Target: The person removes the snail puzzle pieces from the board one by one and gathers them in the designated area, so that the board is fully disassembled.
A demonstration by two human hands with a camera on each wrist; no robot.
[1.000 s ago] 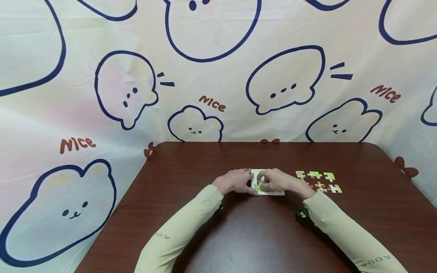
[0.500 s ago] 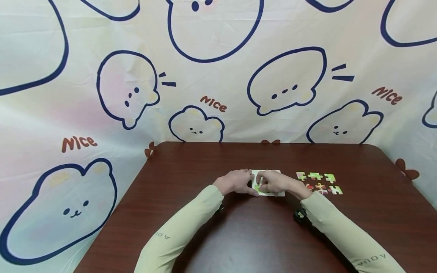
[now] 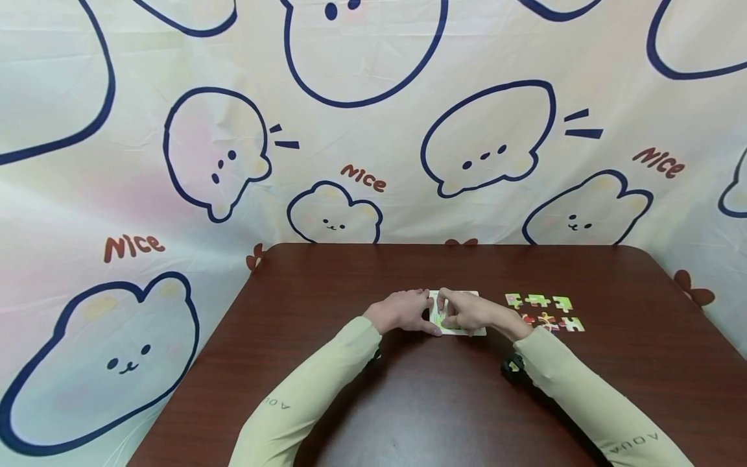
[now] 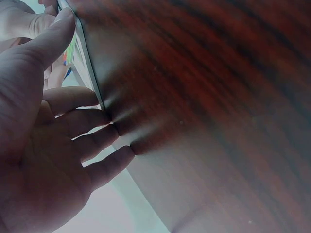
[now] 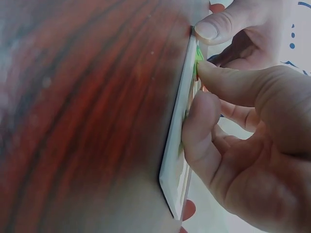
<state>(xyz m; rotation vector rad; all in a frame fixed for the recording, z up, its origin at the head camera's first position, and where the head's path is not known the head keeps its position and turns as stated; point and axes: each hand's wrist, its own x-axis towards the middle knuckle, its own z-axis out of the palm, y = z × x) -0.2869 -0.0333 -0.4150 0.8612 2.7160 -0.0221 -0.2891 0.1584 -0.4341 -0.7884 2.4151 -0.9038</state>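
A white-bordered puzzle board (image 3: 480, 330) lies flat on the table, its middle mostly covered by the hands. My left hand (image 3: 403, 311) rests at its left side. In the left wrist view, the thumb (image 4: 63, 31) lies on the board's near rim and the straight fingers touch the tabletop. Over the board, my right hand (image 3: 471, 311) has bent fingers and pinches a small green puzzle piece (image 5: 198, 60) at the left part of the board. The right thumb touches that piece in the right wrist view; the index fingertip is partly hidden.
Several loose puzzle pieces (image 3: 538, 300) lie in two rows right of the board, the nearer row partly behind the right wrist. The brown table (image 3: 408, 395) reaches back to a cloth backdrop (image 3: 350, 130) printed with cartoon bears.
My right index finger rises and straightens slightly over the board. The left hand, the board and the loose pieces stay in place, with only slight camera sway.
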